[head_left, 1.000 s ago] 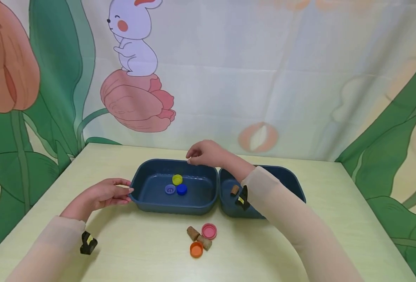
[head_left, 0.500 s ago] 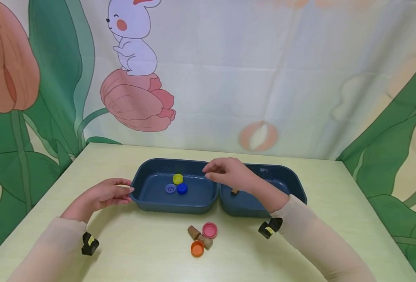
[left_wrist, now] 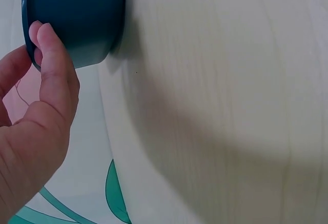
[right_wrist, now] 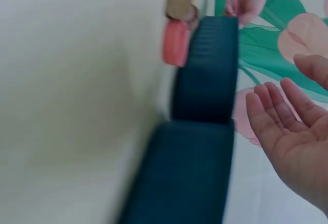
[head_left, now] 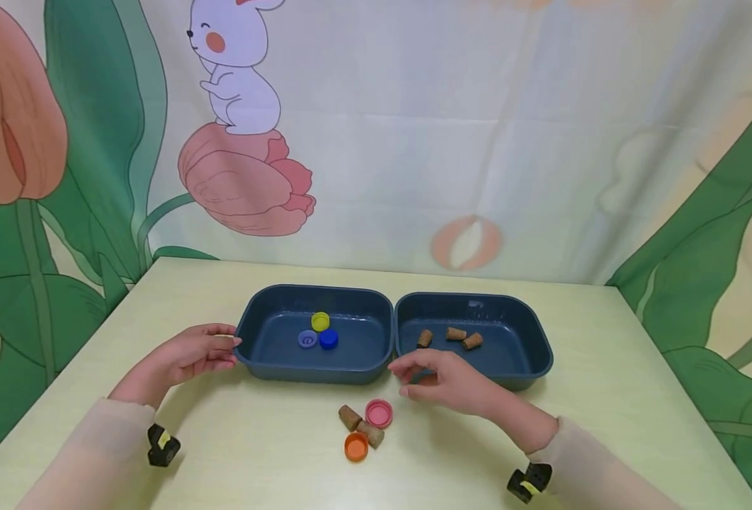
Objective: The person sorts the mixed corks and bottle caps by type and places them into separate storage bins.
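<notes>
My left hand [head_left: 191, 352] holds the left rim of a dark blue plastic bin [head_left: 312, 373]; the left wrist view has the thumb and fingertips at the edge of that bin [left_wrist: 87, 19]. Inside it lie yellow [head_left: 321, 321], lilac [head_left: 307, 339] and blue [head_left: 328, 338] bottle caps. My right hand [head_left: 446, 382], empty with fingers loosely bent, hovers by the near left corner of a second dark blue bin [head_left: 535, 372]. Corks [head_left: 456, 333] lie in that one, partly near my fingers. In the right wrist view the right hand [right_wrist: 297, 131] has its fingers spread apart.
In front of the bins, a pink cap [head_left: 379, 414], an orange cap [head_left: 355, 447] and two corks [head_left: 370, 433] lie bunched on the pale wooden table [head_left: 255, 453]. The bins stand side by side, touching. A printed curtain [head_left: 376, 142] hangs behind the table.
My right hand has come from above the left bin's back rim, rightward and toward me, to the front of the right bin, uncovering corks there. The left hand stays at its rim.
</notes>
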`<state>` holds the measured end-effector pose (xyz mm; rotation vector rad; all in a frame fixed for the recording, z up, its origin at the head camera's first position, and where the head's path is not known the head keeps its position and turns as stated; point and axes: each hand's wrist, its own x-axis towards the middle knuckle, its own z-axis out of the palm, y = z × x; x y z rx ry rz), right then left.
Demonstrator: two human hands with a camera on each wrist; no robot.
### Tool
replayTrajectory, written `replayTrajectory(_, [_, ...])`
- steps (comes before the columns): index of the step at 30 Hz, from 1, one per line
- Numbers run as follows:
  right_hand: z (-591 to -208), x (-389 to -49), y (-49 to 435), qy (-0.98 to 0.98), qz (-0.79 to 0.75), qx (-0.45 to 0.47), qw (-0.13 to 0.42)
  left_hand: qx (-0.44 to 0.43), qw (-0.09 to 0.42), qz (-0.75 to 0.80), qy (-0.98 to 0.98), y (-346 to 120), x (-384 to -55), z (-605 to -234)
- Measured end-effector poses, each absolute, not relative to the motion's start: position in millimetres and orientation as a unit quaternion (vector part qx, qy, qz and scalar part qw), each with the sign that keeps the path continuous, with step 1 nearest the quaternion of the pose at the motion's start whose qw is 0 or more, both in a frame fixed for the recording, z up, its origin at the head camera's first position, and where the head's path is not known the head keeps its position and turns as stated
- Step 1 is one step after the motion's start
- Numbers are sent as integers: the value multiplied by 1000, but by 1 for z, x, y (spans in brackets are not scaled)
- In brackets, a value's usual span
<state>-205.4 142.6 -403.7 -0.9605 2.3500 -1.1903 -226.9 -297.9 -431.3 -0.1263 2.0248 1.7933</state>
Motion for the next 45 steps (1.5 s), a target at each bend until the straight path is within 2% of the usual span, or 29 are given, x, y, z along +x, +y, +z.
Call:
replayTrajectory(13, [-440,-198,140,832,-394,-348,179,-43,223,675,702,-300,-229,-432])
replayTrajectory(20, [-447,-199,129,860,-326,-366,144,-43,221,682,696,-300,-229,-434])
replayTrajectory(29, [-454,-203,119,873,-285,-371,139,-47,221,684,694,-297,-227,-433])
replayTrajectory(45, [-457,-204,111,879,-224,-412,87,-51,225,681,695,-299,-228,-436])
